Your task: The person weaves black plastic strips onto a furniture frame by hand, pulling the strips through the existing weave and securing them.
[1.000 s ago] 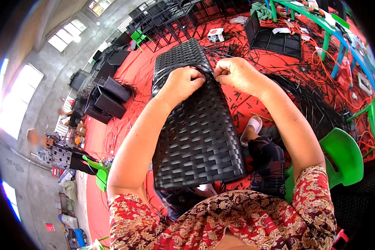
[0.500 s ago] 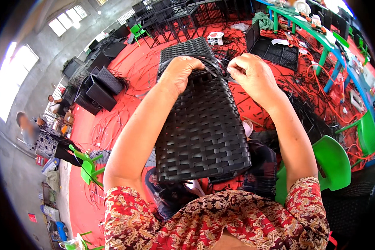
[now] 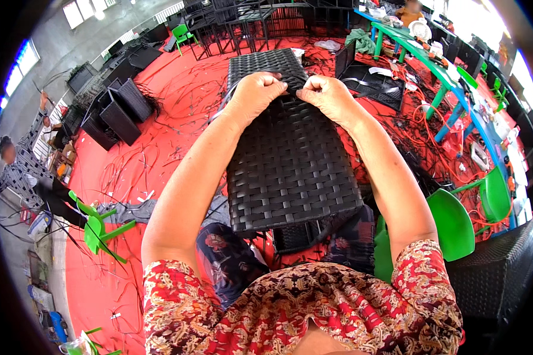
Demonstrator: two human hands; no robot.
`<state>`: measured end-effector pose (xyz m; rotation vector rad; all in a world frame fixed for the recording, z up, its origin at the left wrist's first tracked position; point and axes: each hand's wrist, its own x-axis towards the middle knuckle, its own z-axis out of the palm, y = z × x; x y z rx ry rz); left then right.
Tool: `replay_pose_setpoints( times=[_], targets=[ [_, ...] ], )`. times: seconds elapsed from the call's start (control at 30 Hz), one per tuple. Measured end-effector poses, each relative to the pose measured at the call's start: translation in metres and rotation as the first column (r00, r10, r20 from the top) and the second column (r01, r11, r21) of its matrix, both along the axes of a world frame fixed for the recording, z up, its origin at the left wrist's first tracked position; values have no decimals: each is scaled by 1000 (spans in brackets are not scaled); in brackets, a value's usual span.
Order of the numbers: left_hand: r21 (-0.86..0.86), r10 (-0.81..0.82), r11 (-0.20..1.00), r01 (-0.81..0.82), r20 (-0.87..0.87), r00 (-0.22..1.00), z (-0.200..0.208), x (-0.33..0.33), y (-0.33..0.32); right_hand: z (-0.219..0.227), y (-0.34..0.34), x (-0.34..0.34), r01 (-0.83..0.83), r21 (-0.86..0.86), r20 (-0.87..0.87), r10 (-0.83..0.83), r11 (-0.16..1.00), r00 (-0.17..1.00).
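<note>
A long black piece woven from flat plastic strips [image 3: 293, 177] lies before me between my legs, its far end pointing away. Both hands are at the gap across its upper part, with fingertips close together. My left hand [image 3: 257, 94] is closed, thumb against fingers, on a black strip [image 3: 292, 84] at that gap. Facing it, my right hand [image 3: 328, 99] pinches at the strip's right side. Loose strip ends trail out on either side of the hands. The exact grip under the fingertips is partly hidden.
Green chairs stand at my right [image 3: 450, 225] and to the left [image 3: 100, 231]. Strip scraps litter the red floor covering [image 3: 183, 106]. Dark woven units [image 3: 115, 112] stand left, and a cluttered green table [image 3: 420, 56] runs along the right. A person [image 3: 23, 171] is at far left.
My right hand has moved left and closer to my left hand at the gap. The strip that arched between them now lies lower. The view has shifted somewhat.
</note>
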<state>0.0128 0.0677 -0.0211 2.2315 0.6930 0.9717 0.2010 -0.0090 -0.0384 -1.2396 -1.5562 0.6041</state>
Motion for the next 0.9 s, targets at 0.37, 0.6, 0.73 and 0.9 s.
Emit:
replay_pose_setpoints(
  times=[0.37, 0.6, 0.73, 0.9],
  targets=[
    [290, 268, 955, -67, -741, 616, 12, 25, -4, 15, -12, -1, -26, -52, -31, 25, 998, 999],
    [17, 36, 999, -32, -477, 878, -1, 9, 3, 29, -11, -3, -42, -152, 182, 69, 988, 981],
    [-175, -19, 983, -60, -417, 909, -3, 9, 9, 31, -3, -6, -97, -158, 218, 131, 983, 967],
    [-194, -162, 972, 135, -132, 978, -1, 8, 11, 32, -15, -11, 107, 10, 399, -102, 994, 911]
  ],
)
